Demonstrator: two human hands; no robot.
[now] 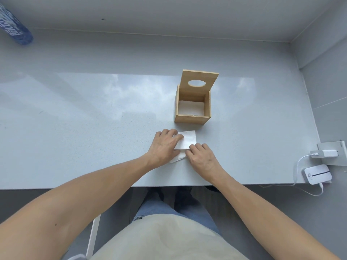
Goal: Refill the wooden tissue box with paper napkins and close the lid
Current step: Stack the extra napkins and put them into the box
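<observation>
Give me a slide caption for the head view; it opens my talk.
Both hands, left hand and right hand, flatten a paper napkin before the open wooden tissue box.

Our left hand (pixel 165 145) and right hand (pixel 201 158) rest on the napkin (pixel 186 140) near the table (pixel 84 119) edge; behind it stands the box (pixel 192 117), napkins (pixel 190 107) inside, lid (pixel 200 82) raised behind

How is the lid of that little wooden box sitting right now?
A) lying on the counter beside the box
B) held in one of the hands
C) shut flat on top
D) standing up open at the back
D: the lid, with its oval hole, stands upright behind the open wooden box, and white napkins show inside.
</observation>
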